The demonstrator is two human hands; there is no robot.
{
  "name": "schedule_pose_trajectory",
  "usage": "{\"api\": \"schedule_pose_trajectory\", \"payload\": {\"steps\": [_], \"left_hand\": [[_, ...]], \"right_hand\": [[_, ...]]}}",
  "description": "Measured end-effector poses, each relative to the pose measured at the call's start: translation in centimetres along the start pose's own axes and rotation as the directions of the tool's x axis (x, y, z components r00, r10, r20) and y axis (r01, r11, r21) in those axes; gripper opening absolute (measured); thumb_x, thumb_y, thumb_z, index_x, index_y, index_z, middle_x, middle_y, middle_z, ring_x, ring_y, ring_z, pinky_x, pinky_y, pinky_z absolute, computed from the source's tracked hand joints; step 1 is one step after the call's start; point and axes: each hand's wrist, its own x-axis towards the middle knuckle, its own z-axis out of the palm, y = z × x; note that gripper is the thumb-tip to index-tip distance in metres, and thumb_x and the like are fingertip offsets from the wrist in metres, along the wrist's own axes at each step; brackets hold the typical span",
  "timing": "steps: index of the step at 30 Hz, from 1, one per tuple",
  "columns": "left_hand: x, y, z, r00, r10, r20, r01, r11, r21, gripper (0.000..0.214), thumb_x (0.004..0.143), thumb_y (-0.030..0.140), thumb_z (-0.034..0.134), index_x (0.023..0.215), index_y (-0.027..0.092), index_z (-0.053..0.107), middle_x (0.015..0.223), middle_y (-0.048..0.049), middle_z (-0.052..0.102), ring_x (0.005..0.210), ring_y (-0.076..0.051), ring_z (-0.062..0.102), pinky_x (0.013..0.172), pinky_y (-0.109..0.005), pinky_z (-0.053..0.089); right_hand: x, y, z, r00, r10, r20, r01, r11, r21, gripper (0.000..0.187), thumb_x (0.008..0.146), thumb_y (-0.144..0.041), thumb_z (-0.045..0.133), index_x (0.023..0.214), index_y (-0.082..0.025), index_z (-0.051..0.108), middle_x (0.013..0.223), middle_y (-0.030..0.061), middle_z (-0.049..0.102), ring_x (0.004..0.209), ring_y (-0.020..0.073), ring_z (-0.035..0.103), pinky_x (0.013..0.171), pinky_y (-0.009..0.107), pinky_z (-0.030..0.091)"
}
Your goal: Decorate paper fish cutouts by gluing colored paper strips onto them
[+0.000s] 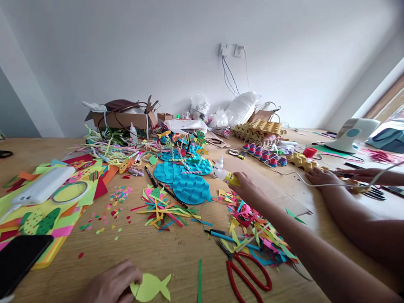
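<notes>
My left hand [106,289] rests at the front of the table, its curled fingers holding the head end of a yellow-green paper fish [149,287]. Stretched forward over the table, my right hand [248,189] has its fingers closed on a small white glue bottle [220,171] with a yellow label. The bottle stands tilted beside blue painted egg-carton pieces [191,189]. Between my hands lie a green paper strip [199,288] and red-handled scissors [247,277]. A blue pen [232,239] sits among paper scraps [259,230] below my right forearm.
A co-worker's hands [319,179] work on an egg-carton strip [301,160] at the right. On the left lie coloured paper sheets [71,211], a power bank [43,184] and a phone [18,263]. A cardboard box [117,120] stands by the wall. A cable [299,178] crosses the right side.
</notes>
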Motion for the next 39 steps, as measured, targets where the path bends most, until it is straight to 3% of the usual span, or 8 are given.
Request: {"api": "schedule_pose_trajectory", "payload": {"steps": [7, 15, 19, 21, 26, 32, 36, 39], "left_hand": [[0.5, 0.8, 0.5, 1.000, -0.017, -0.022, 0.017, 1.000, 0.008, 0.019, 0.078, 0.018, 0.044, 0.079, 0.024, 0.062, 0.081, -0.0008, 0.064, 0.076, -0.018, 0.061, 0.068, -0.024, 0.043], [-0.2, 1.3, -0.5, 0.998, -0.047, -0.038, 0.050, 0.995, 0.081, 0.031, 0.073, 0.022, 0.053, 0.102, 0.028, 0.063, 0.101, -0.0027, 0.063, 0.093, -0.022, 0.058, 0.081, -0.030, 0.045], [-0.6, 2.3, -1.0, 0.988, -0.112, -0.104, 0.089, 0.974, -0.208, 0.035, 0.070, 0.029, 0.059, 0.104, 0.030, 0.063, 0.100, -0.0029, 0.062, 0.091, -0.023, 0.058, 0.079, -0.031, 0.047], [-0.4, 3.4, -0.1, 0.981, -0.178, -0.070, 0.121, 0.860, -0.496, 0.041, 0.070, 0.036, 0.061, 0.110, 0.028, 0.060, 0.095, -0.0044, 0.063, 0.087, -0.023, 0.058, 0.071, -0.029, 0.049], [0.8, 7.6, 3.0, 0.992, -0.128, 0.011, 0.052, 0.318, -0.947, 0.059, 0.066, 0.046, 0.071, 0.119, 0.027, 0.053, 0.110, -0.0072, 0.059, 0.095, -0.025, 0.057, 0.078, -0.034, 0.046], [1.5, 10.4, 3.6, 0.975, -0.193, 0.112, 0.087, -0.132, -0.987, 0.038, 0.061, 0.038, 0.079, 0.093, 0.022, 0.064, 0.092, -0.0043, 0.065, 0.095, -0.025, 0.058, 0.085, -0.033, 0.042], [1.4, 10.3, 3.6, 0.967, -0.200, 0.159, 0.096, -0.290, -0.952, 0.033, 0.065, 0.040, 0.076, 0.089, 0.021, 0.065, 0.091, -0.0048, 0.064, 0.094, -0.023, 0.059, 0.081, -0.031, 0.043], [1.4, 10.8, 3.6, 0.966, -0.108, 0.237, 0.181, -0.373, -0.910, 0.036, 0.067, 0.042, 0.074, 0.094, 0.022, 0.064, 0.096, -0.0051, 0.062, 0.096, -0.022, 0.057, 0.080, -0.029, 0.043]], "right_hand": [[-6.8, -4.4, -5.6, 0.994, -0.101, -0.047, 0.111, 0.916, 0.385, 0.041, 0.077, -0.042, 0.056, 0.111, -0.020, 0.050, 0.085, 0.0029, 0.062, 0.068, 0.0170, 0.056, 0.057, 0.025, 0.041], [-11.7, -8.0, -4.6, 0.991, -0.126, 0.045, 0.052, 0.669, 0.741, 0.039, 0.074, -0.045, 0.058, 0.103, -0.019, 0.055, 0.081, 0.0008, 0.059, 0.067, 0.0151, 0.054, 0.056, 0.023, 0.042], [-13.5, -9.3, -4.1, 0.985, -0.137, 0.103, -0.005, 0.578, 0.816, 0.037, 0.076, -0.049, 0.055, 0.100, -0.020, 0.056, 0.077, -0.0004, 0.056, 0.066, 0.0142, 0.052, 0.054, 0.022, 0.041], [-14.7, -10.3, -3.6, 0.981, -0.144, 0.128, -0.033, 0.530, 0.847, 0.039, 0.075, -0.051, 0.055, 0.097, -0.019, 0.056, 0.074, -0.0010, 0.054, 0.064, 0.0137, 0.050, 0.053, 0.021, 0.040], [-17.0, -12.8, -2.0, 0.969, -0.232, 0.089, 0.015, 0.413, 0.911, 0.042, 0.074, -0.056, 0.054, 0.092, -0.018, 0.053, 0.077, 0.0006, 0.055, 0.068, 0.0145, 0.052, 0.058, 0.021, 0.044], [-18.9, -11.9, 0.1, 0.962, -0.266, -0.062, 0.193, 0.501, 0.844, 0.038, 0.078, -0.049, 0.056, 0.102, -0.020, 0.051, 0.084, 0.0033, 0.059, 0.073, 0.0170, 0.058, 0.064, 0.023, 0.048], [-19.6, -11.2, 1.4, 0.890, -0.269, -0.368, 0.455, 0.503, 0.735, 0.056, 0.075, -0.033, 0.066, 0.124, -0.028, 0.038, 0.115, 0.0112, 0.053, 0.105, 0.0262, 0.055, 0.081, 0.032, 0.049], [-19.2, -11.6, 1.5, 0.852, -0.221, -0.474, 0.522, 0.424, 0.740, 0.048, 0.080, -0.026, 0.061, 0.123, -0.031, 0.040, 0.111, 0.0097, 0.056, 0.102, 0.0246, 0.057, 0.080, 0.035, 0.050]]}}
